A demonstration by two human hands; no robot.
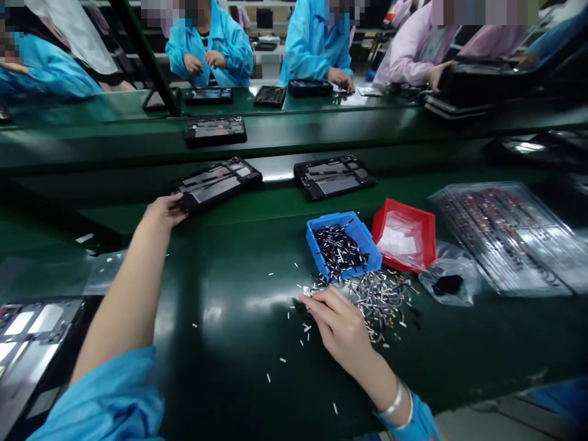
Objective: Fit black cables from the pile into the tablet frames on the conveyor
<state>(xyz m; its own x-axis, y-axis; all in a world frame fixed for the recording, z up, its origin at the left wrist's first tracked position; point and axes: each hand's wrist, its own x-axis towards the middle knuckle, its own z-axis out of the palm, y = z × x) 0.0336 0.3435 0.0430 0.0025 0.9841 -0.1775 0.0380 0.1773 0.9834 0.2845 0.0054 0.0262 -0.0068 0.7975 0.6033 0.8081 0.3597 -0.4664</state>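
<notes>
My left hand (164,212) reaches forward to a black device frame (218,182), which may be the top of a stack. The fingers grip its near left corner, and it sits at an angle. My right hand (342,327) is low over the green table (220,367), its thumb and fingertips pinched together. Anything between them is too small to make out. Right beside it lies a loose heap of short cables (379,303) with metallic ends. Behind the heap, a blue bin (371,252) holds small black parts. Tiny white strips (269,378) are scattered around the hand.
A red bin (427,236) with clear plastic inside adjoins the blue one. Clear trays (514,239) are stacked at the right, near a plastic bag (463,275). More black frames stand at the back (335,176) and left (39,343). Co-workers (316,43) sit across the line.
</notes>
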